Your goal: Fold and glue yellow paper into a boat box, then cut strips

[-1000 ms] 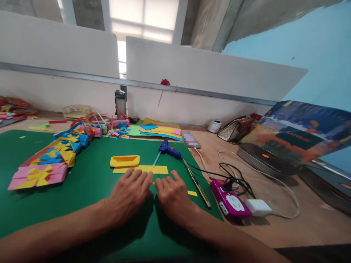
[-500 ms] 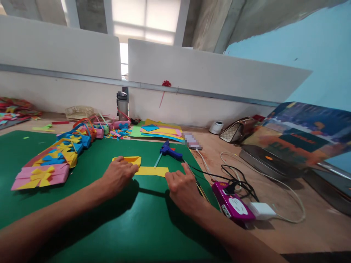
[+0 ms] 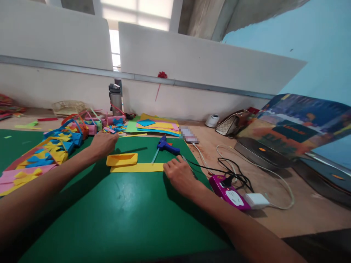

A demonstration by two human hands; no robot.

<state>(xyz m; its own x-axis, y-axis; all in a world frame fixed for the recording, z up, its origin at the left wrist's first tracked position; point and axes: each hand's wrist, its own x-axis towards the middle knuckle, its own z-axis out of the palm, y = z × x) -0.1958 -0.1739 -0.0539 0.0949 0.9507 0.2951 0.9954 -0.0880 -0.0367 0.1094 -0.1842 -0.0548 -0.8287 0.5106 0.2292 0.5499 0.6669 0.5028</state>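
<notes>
My left hand [image 3: 104, 144] is closed and stretched forward near the small paper baskets. From its fingertips a thin yellow paper strip [image 3: 134, 135] reaches right, with a narrow shadow below on the green mat [image 3: 109, 219]. My right hand [image 3: 179, 173] has its fingers curled at the right end of a wider yellow paper strip [image 3: 137, 168]. That strip runs left along the front of a shallow yellow paper box [image 3: 122, 159]. Behind the strip lies a blue glue gun [image 3: 167, 146] with a glue stick [image 3: 155, 155] beside it.
Decorated paper baskets [image 3: 52, 153] line the left side. Coloured paper sheets [image 3: 159, 126] and a grey bottle [image 3: 115, 100] are at the back. To the right are a purple power strip [image 3: 229, 193], tangled cables [image 3: 237, 173], a handbag [image 3: 231, 122] and a dark case [image 3: 263, 155].
My left hand has left the yellow box and moved forward and left, and a thin yellow strip now shows at its fingers. The wider strip lies lower. My right index finger has come down.
</notes>
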